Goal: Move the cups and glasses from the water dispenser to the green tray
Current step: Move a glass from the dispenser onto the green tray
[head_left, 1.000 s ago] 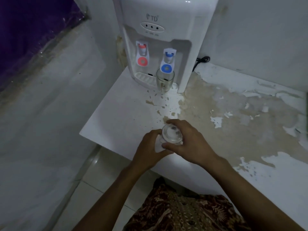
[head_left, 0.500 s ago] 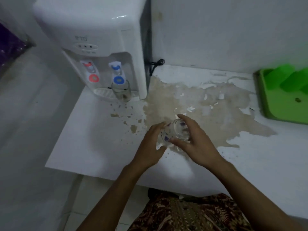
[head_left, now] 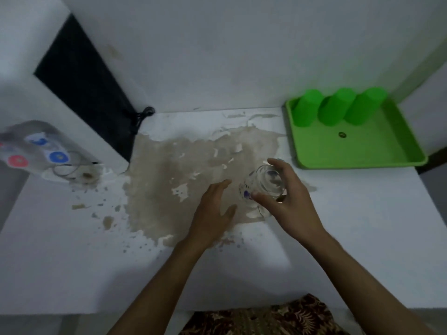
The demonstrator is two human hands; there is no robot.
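Observation:
My right hand grips a clear glass with small blue dots, held tilted above the middle of the counter. My left hand hovers just left of the glass, fingers spread, off it. A second clear glass stands blurred under the blue tap of the white water dispenser at the far left. The green tray lies at the back right, with three green cups upside down along its far edge.
The white counter has a large brown patch of peeled surface in the middle. A black cable hangs behind the dispenser. The wall runs along the back; the counter's front edge is near my patterned clothing.
The view has swung right, from the dispenser toward the green tray. The glass has travelled right with my right hand, and my left hand has come off it.

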